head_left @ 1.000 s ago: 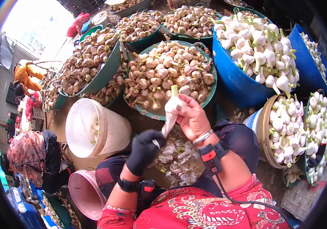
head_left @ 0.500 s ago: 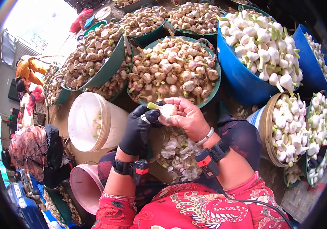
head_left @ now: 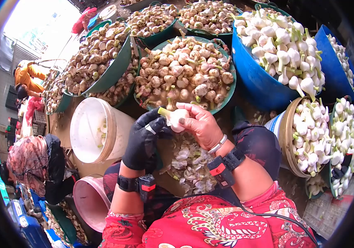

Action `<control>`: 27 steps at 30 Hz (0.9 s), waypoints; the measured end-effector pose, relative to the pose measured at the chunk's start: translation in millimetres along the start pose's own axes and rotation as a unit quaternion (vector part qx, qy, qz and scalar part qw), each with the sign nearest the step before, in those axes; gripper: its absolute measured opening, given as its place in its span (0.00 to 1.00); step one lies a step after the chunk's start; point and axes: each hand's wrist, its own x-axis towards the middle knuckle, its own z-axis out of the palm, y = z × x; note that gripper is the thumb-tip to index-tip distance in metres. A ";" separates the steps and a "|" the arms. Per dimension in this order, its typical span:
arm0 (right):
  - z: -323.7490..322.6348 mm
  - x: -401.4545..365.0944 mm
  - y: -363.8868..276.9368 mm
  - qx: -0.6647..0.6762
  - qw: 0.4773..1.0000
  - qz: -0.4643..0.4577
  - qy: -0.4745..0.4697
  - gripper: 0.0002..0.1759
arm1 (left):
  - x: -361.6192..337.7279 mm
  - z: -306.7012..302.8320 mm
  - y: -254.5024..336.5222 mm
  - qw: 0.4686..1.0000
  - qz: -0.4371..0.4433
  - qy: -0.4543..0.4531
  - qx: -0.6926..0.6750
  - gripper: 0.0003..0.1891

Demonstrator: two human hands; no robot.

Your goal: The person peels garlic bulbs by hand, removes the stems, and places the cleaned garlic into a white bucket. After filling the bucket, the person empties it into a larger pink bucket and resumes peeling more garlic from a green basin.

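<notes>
Both hands meet on one garlic bulb in front of me, its green stem stub pointing up and left. My left hand, in a black glove, is closed around the stem side. Bare fingers of my right hand pinch the bulb from the right, the thumb lying across its white skin. Below the hands, between my knees, lies a heap of papery garlic peels. Just beyond is a green tub full of brownish, unpeeled bulbs.
At right stand a blue tub heaped with clean white garlic and a bucket of more. At left lie a tilted white bucket with a few pieces inside and a pink bucket. Another person sits at far left.
The bulb is turned slightly, showing more of its white side, and the right thumb has shifted up across it. The whole view has shifted a little.
</notes>
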 end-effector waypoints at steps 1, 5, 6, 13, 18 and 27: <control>1.9 -1.7 -2.1 0.000 1.000 0.001 0.000 0.24 | 2.3 0.1 -0.7 1.000 0.000 0.001 -0.001 0.17; 4.8 -3.9 -4.1 -0.130 0.991 -0.027 -0.010 0.25 | 12.2 -6.2 -9.5 0.999 -0.025 0.015 0.015 0.14; 2.4 -3.2 -0.1 -0.140 0.990 -0.033 -0.008 0.25 | 13.3 -7.2 -10.9 0.999 -0.031 0.020 0.026 0.13; -3.5 -6.3 -1.1 0.068 0.989 0.128 -0.021 0.23 | 5.6 -12.4 -10.0 0.974 0.021 0.022 0.224 0.12; -0.7 -12.4 -9.1 0.149 0.916 0.331 -0.172 0.23 | 9.5 -12.1 -0.6 0.798 0.259 -0.097 0.535 0.18; 0.6 -9.8 -16.0 0.095 0.949 0.288 -0.091 0.20 | -12.0 -9.5 -24.9 0.999 0.027 0.005 0.029 0.17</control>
